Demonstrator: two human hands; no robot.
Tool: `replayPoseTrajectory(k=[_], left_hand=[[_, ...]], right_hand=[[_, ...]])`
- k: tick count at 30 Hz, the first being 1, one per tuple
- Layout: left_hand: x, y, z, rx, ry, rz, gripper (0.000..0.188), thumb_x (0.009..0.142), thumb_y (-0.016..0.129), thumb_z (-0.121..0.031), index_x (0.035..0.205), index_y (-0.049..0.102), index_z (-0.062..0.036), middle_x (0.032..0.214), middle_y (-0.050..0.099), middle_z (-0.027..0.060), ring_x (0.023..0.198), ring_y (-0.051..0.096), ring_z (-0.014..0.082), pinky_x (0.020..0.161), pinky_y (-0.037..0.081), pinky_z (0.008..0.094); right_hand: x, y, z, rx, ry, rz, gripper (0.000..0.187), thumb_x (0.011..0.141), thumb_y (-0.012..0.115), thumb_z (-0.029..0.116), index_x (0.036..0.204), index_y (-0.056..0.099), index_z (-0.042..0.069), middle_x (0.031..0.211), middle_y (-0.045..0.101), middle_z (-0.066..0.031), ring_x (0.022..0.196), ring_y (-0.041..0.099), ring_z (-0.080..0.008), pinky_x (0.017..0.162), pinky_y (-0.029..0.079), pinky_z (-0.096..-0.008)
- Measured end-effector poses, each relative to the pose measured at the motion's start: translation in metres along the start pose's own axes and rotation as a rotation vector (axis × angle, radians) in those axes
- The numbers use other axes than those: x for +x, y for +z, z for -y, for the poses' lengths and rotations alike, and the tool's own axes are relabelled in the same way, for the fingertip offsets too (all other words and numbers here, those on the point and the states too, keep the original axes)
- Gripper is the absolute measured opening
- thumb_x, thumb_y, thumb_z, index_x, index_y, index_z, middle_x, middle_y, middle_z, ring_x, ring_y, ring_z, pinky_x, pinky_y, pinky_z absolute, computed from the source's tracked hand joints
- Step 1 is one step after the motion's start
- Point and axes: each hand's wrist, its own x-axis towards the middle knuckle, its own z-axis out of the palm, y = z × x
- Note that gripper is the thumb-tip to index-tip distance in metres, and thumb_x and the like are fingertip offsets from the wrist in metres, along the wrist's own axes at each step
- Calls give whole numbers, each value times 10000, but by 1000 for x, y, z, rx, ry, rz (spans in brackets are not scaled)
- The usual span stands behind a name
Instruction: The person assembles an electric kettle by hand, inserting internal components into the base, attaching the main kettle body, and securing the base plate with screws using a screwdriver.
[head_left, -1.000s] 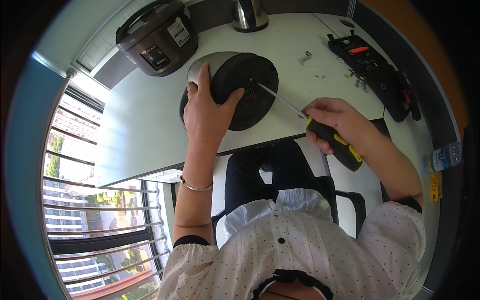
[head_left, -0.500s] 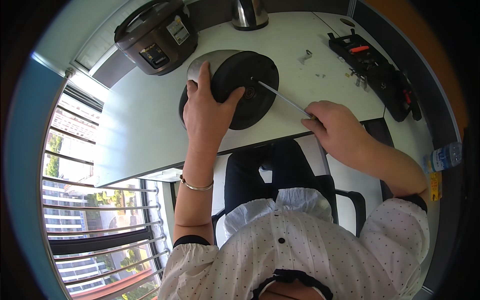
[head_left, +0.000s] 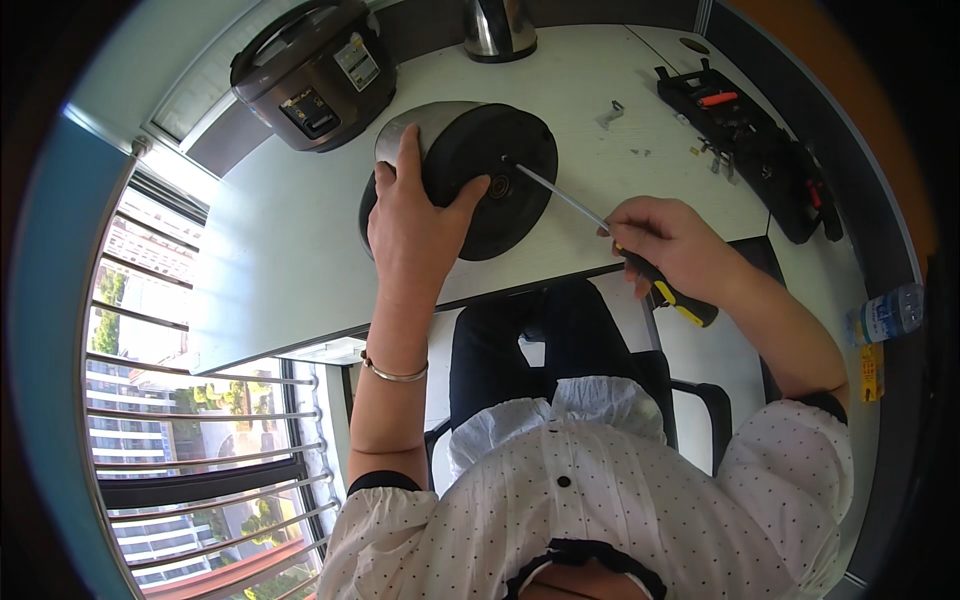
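So the right hand (head_left: 672, 245) grips a long yellow-and-black-handled screwdriver (head_left: 610, 228), its shaft slanting up-left to the black underside of the tipped steel kettle (head_left: 478, 170), which the left hand (head_left: 415, 225) clamps.

— Any labels or screens around the rice cooker (head_left: 315, 70)?

— Two on it. A pale rectangular sticker (head_left: 357, 62) sits on its side wall, toward the right end. A small dark control panel (head_left: 308, 112) sits low on its front, left of that sticker.

— Anything farther from the cooker?

— Well to its right, past the table edge, a clear plastic bottle (head_left: 885, 313) lies with a blue label band, and just below it stands a small yellow package (head_left: 872, 372).
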Motion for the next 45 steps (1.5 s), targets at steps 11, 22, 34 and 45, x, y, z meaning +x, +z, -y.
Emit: replayPoseTrajectory(k=[11,22,34,45], left_hand=[[-1,1,1,7,4,-7,831,704,772,-395,1381,408,-79,1170,529,303,917,647,408,772,543,436],[-2,0,-1,-6,5,-10,824,703,777,-376,1375,409,-72,1175,527,309,922,647,415,783,537,447],[-3,2,4,-18,12,-27,817,709,772,-387,1378,407,-93,1174,542,294,956,634,415,811,526,446],[5,-2,11,-106,-98,26,821,716,758,-393,1395,406,-92,1226,563,200,1056,603,364,865,499,426]], right_hand=[[-3,5,24,353,236,90,245,899,619,205,901,582,-37,740,526,-63,539,524,-108,427,446,-242],[4,18,1,827,203,329,263,945,522,221,822,543,-11,667,504,-52,437,470,-119,443,532,-328],[20,78,-46,2015,130,847,305,1021,376,290,857,493,60,641,370,0,375,382,-108,388,496,-311],[15,64,-42,1193,55,398,327,992,429,292,828,546,35,620,480,-22,361,403,-84,353,424,-249]])
